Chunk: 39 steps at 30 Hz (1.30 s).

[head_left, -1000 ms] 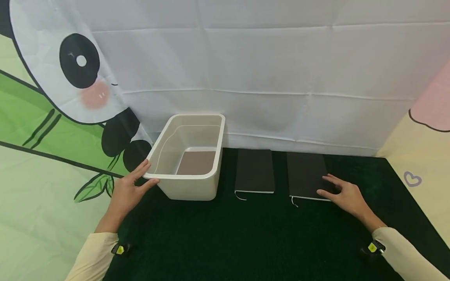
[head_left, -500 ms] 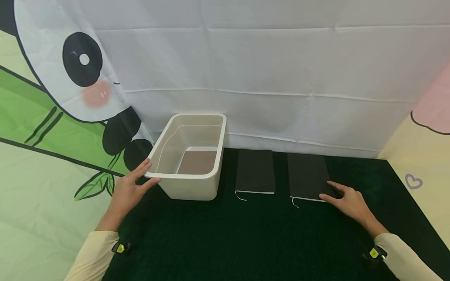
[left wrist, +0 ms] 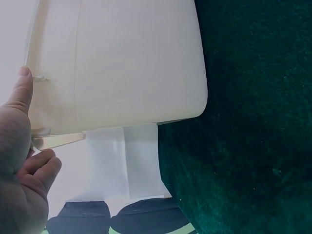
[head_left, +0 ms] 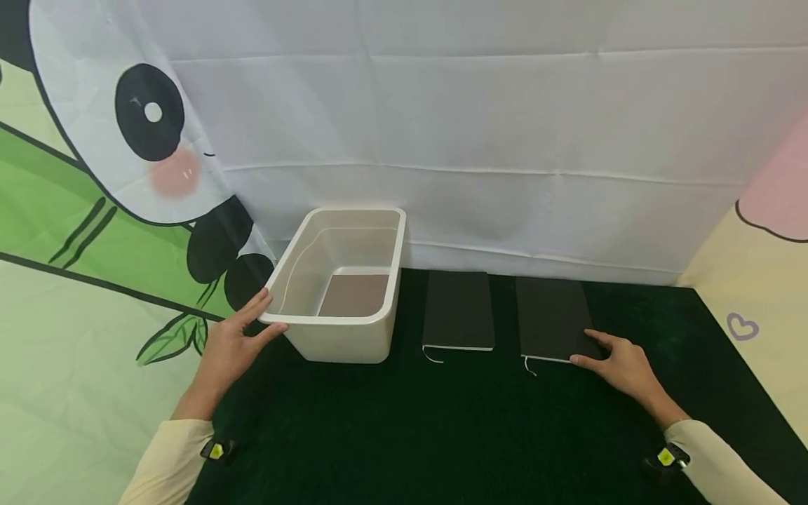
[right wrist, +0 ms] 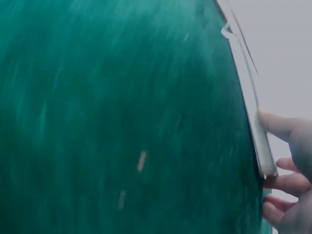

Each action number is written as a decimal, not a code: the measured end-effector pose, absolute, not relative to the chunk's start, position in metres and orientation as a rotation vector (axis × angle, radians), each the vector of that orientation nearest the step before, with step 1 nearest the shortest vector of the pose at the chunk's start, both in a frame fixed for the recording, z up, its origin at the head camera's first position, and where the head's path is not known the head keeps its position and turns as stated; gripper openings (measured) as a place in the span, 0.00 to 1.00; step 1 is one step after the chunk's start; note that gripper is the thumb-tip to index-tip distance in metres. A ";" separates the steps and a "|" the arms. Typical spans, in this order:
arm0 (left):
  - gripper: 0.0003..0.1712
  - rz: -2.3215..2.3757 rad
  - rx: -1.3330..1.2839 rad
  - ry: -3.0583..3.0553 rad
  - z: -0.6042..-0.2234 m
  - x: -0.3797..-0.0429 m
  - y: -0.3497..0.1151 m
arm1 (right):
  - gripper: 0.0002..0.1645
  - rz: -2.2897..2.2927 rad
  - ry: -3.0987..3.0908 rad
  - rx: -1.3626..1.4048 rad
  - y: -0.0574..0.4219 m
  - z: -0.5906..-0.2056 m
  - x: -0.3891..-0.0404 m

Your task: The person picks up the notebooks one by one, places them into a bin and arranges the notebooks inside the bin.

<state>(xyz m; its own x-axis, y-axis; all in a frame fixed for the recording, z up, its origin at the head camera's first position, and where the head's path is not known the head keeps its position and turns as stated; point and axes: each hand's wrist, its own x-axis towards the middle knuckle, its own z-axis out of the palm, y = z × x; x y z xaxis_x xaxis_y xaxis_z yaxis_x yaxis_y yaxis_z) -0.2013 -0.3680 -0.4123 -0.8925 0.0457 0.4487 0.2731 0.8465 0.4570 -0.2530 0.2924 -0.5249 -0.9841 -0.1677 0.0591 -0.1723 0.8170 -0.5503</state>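
Note:
My left hand (head_left: pixel 229 352) holds the near left corner of a cream plastic bin (head_left: pixel 346 339), thumb at the front rim and fingers along the left side. In the left wrist view the thumb lies against the bin (left wrist: pixel 131 63) and other fingers curl by its rim. My right hand (head_left: pixel 621 365) pinches the near right corner of a black notebook (head_left: pixel 552 315) lying flat. In the right wrist view its thumb touches the pale page edge (right wrist: pixel 251 97), with fingers around the corner. A second, narrower black notebook (head_left: pixel 457 308) lies between bin and first notebook, untouched.
A dark green cloth (head_left: pixel 429 435) covers the table. Behind it hangs a white printed curtain (head_left: pixel 473 126), close to the bin and notebooks. A brownish flat patch (head_left: pixel 353 294) shows on the bin's floor. White ribbon markers stick out from both notebooks.
My right hand has shifted from over the right notebook's cover to its near right corner, fingers now at the right edge. The left hand, bin and notebooks stay in place.

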 end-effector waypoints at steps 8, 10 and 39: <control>0.40 -0.725 -0.245 -2.577 -0.415 -0.201 -0.368 | 0.51 1.102 -3.004 0.084 0.282 -0.519 -0.250; 0.40 -0.732 -0.244 -2.581 -0.414 -0.200 -0.368 | 0.51 1.118 -2.993 0.062 0.282 -0.520 -0.249; 0.40 -0.685 -0.232 -2.585 -0.412 -0.196 -0.367 | 0.50 1.844 -2.937 0.133 0.295 -0.495 -0.270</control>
<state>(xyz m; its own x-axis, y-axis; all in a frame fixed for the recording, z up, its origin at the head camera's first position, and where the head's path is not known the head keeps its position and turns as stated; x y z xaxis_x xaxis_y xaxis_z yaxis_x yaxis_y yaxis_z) -0.1961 -0.3669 -0.4125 -0.8832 0.0451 0.4668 0.2703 0.8623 0.4283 -0.2696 0.2950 -0.4949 -0.9434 -0.2349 -0.2340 0.1086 0.4477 -0.8876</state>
